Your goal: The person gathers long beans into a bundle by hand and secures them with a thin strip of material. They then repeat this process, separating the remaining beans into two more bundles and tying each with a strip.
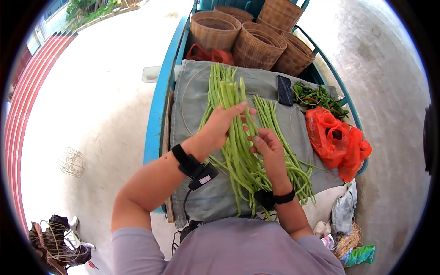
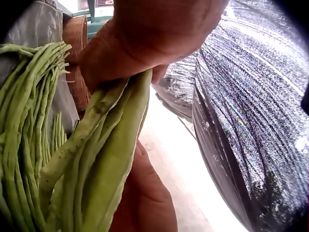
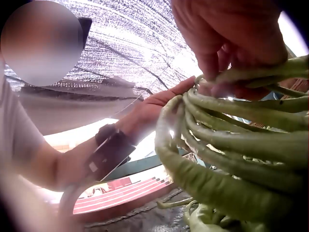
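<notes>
1 bundle of long green beans (image 1: pixel 237 149) is gripped by the left hand (image 1: pixel 214 129), its thumb lying across the top and its fingers curled round the beans. To the right of those fingers and a little nearer the body, the right hand (image 1: pixel 271 145) pinches beans at the bundle's side between thumb and fingers. The bundle runs from beyond the left fingers down towards the person's body, its tails spreading over a grey cloth (image 1: pixel 201 204) below the hands. Just beyond the right fingers, a second bunch of beans (image 1: pixel 273 120) lies on the cloth; how many it holds I cannot tell.

Farther out to the right of the fingers are 1 dark phone (image 1: pixel 284 90), a heap of green peppers (image 1: pixel 323 98) next to it, and an orange-red plastic bag (image 1: pixel 337 142), nearer the body than the peppers. Well beyond the fingers, several woven baskets (image 1: pixel 259 48) stand in a blue cart (image 1: pixel 158 114), with 1 red bag (image 1: pixel 211 56) tucked in front of them. 2 black bands circle the wrists behind the fingers.
</notes>
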